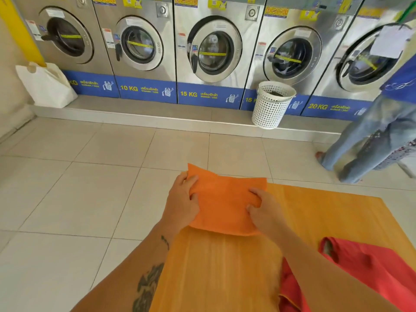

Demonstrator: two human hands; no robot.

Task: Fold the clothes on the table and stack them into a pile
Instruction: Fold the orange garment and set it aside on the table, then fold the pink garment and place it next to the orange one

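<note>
A folded orange cloth lies at the far left corner of the yellow-orange table, its far corner sticking out past the table edge. My left hand grips the cloth's left edge, thumb on top. My right hand pinches the cloth near its right side, fingers curled into the fabric. A red garment lies unfolded on the table at the near right, partly behind my right forearm.
A row of steel front-loading washers stands along the far wall on a raised step. A white perforated basket sits on the step. A white bag leans at the left. A person in jeans walks at the right. The floor is tiled.
</note>
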